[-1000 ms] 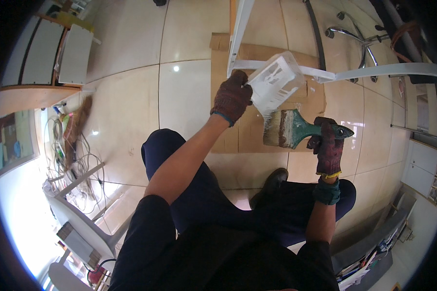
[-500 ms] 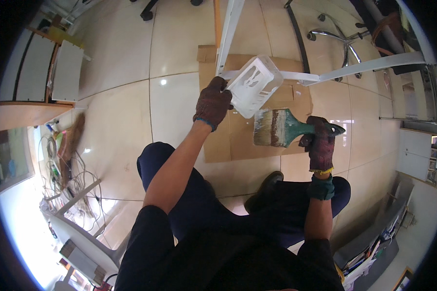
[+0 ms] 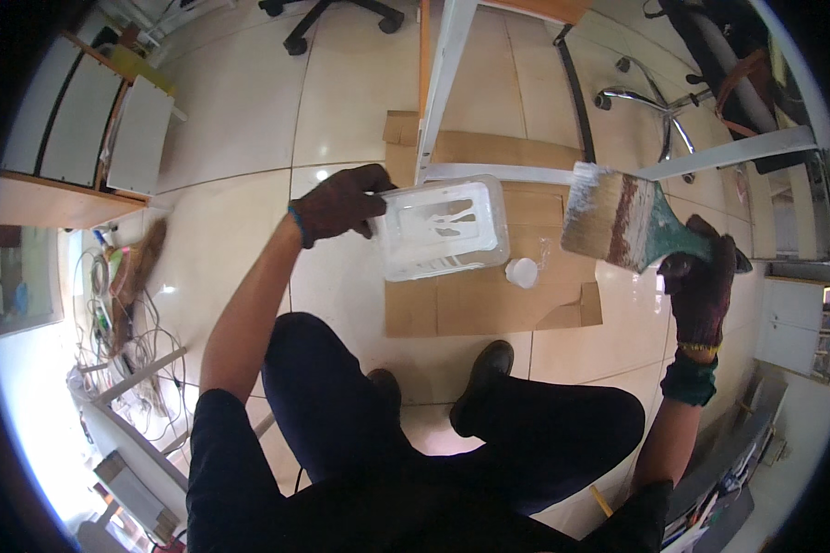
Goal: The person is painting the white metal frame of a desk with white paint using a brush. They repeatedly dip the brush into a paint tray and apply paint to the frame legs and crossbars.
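My left hand (image 3: 346,205), in a dark knitted work glove, grips the left rim of a clear plastic tub (image 3: 444,228). White paint coats the tub's inside, with bare streaks showing through. In my right hand (image 3: 701,281), gloved the same way, is the green handle of a wide paintbrush (image 3: 629,221). Its bristles point left, with white paint on their tips and a reddish-brown band near the ferrule. The brush is held apart from the tub, to its right. A white metal frame (image 3: 516,173) stands just beyond the tub.
Flattened cardboard (image 3: 489,309) lies on the tiled floor under the frame. A small white round cup or lid (image 3: 522,272) sits on it. Wheeled chair bases stand at the far left (image 3: 327,20) and far right (image 3: 659,101). Loose cables (image 3: 152,346) and a broom (image 3: 138,267) are at the left.
The tub has moved slightly left and nearer, turning more level. The brush has moved right and a little up, away from the tub. The small white cup or lid has come into view.
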{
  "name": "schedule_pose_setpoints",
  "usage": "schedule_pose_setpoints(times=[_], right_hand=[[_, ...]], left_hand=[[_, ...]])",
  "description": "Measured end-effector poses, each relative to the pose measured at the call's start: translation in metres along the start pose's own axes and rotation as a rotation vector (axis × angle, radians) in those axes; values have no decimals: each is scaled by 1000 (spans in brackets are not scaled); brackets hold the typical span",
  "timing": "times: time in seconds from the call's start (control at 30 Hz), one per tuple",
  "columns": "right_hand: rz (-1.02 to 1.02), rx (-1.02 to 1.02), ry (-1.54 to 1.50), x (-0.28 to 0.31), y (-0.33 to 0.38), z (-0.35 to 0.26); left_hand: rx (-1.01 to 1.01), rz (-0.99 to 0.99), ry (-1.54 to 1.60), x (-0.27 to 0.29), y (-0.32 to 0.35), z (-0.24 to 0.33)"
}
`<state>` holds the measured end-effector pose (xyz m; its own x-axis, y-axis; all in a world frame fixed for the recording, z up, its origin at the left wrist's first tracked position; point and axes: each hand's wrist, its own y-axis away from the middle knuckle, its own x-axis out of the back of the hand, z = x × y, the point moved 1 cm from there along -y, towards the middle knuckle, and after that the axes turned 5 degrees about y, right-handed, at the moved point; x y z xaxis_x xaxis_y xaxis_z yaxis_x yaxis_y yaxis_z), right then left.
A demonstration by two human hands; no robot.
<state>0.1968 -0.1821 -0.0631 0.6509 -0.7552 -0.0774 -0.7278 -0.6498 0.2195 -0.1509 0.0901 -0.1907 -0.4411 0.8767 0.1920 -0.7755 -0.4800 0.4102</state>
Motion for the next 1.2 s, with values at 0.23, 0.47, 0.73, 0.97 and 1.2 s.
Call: schedule_pose_setpoints(times=[0.23,0.47,0.73,0.97,1.2], right_hand=[[-237,-41,64,-37,-75,112],[-310,-11,289,-91,-105,164],[-428,20,233,-129,-122,183],[-355,-1,336,-133,-123,196],[-341,44,246,-131,-111,189]], left_hand=[[273,74,-20,13,43,-14],[313,149,85,1,71,-35],[342,108,73,-23,82,-48],[296,102,70,-25,72,-45],[318,84,83,-27,69,-48]])
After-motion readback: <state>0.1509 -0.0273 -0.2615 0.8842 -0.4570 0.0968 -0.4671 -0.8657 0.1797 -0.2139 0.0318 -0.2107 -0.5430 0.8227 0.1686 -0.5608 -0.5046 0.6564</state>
